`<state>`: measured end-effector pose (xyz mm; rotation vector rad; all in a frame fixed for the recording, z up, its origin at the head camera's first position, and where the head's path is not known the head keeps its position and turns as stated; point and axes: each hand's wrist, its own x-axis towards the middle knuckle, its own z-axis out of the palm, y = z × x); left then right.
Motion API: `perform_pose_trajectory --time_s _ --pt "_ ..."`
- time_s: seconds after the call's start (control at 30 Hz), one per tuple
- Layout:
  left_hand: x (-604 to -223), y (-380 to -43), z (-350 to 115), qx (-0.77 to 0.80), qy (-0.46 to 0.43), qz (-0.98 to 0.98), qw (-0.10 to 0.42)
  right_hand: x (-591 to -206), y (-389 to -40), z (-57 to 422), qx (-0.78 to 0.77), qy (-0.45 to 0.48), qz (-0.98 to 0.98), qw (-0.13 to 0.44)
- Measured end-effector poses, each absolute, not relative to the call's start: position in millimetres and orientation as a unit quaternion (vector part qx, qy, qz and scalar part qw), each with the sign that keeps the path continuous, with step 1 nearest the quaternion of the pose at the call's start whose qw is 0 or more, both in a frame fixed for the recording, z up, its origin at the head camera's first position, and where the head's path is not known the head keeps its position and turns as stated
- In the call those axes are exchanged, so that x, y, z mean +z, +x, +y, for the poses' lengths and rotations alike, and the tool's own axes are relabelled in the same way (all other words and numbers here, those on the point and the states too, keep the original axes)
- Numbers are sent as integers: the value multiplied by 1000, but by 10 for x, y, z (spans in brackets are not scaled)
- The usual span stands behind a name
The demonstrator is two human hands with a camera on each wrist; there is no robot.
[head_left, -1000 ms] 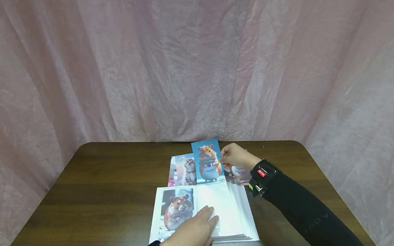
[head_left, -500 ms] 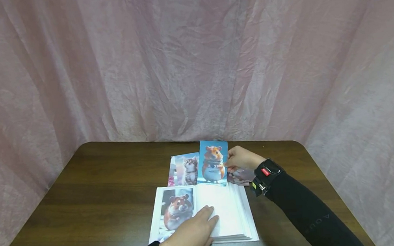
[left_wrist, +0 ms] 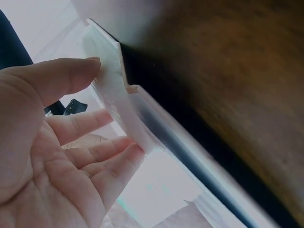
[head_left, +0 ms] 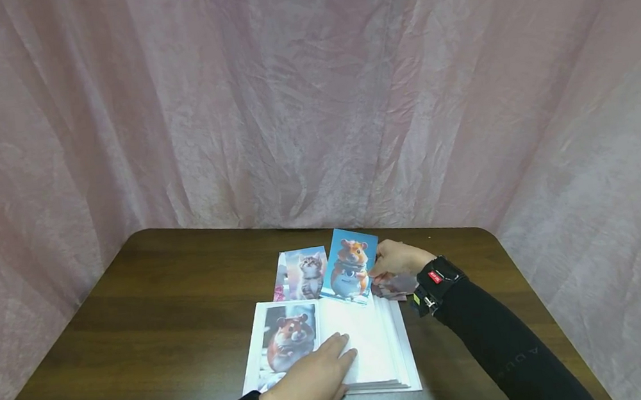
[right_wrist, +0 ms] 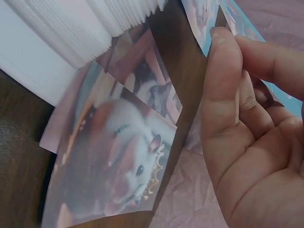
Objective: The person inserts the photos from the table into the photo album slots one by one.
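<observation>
A white photo album (head_left: 370, 350) lies open on the dark wooden table (head_left: 151, 306). Its left page shows a hamster photo (head_left: 289, 339). My left hand (head_left: 309, 388) rests flat on the album's middle, fingers straight; the left wrist view shows those fingers (left_wrist: 76, 142) against the page edges. My right hand (head_left: 397, 258) pinches a blue-backed hamster photo (head_left: 350, 265) by its right edge, tilted above the table just behind the album. In the right wrist view the thumb and fingers (right_wrist: 228, 95) pinch that photo's edge (right_wrist: 228, 19).
A kitten photo (head_left: 307, 273) lies on the table left of the held one. More loose photos (head_left: 392, 285) lie under my right hand; one shows a white hamster (right_wrist: 123, 142). Pink curtains (head_left: 311, 98) hang around the table.
My right hand has carried the hamster photo a little to the right and tilted it clockwise. The left hand has stayed on the album.
</observation>
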<state>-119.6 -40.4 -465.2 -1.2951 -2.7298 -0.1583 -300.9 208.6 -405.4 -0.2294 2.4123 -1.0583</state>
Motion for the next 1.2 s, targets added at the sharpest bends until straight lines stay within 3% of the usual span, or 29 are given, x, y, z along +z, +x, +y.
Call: perform_pose_trajectory --time_s 0.53,1.2 --pt "-4650 -1191 -400 -53 -430 -899 68 -3743 -3087 1921 -288 -163 909 252" --pt "-4659 -1189 -401 -51 -426 -901 58 -3929 -3043 1866 -250 -146 902 320"
